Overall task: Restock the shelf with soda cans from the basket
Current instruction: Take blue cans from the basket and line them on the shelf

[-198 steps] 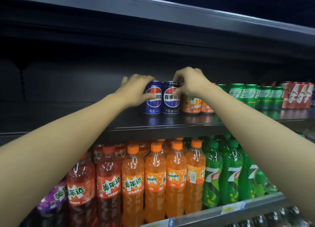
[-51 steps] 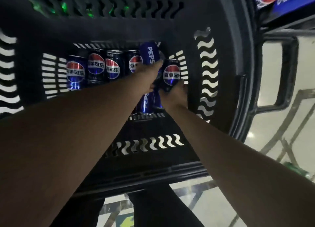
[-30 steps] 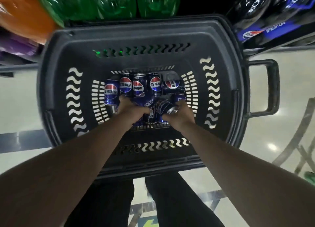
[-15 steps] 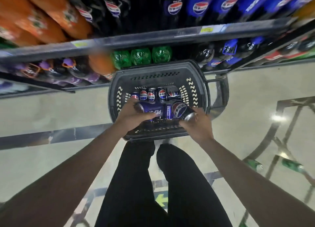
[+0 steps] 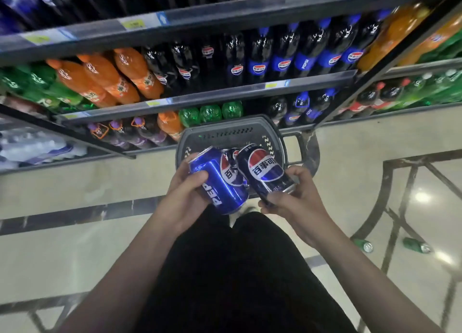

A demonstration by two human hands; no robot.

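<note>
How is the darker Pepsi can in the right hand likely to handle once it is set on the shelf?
The darker can looks rigid and glossy, so probably slippery in the right hand. Being cylindrical, it would likely roll if laid sideways. Stood on end, it should stay put.

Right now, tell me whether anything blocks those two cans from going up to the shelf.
Nothing visible does. The left hand grips the blue can, the right hand the dark can, both lifted above the basket. The target shelf is out of view.

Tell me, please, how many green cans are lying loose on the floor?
2: one green can lies on the floor tiles to the person's right, and a second green can lies just beyond it, further right. Others may lie outside the view.
</note>
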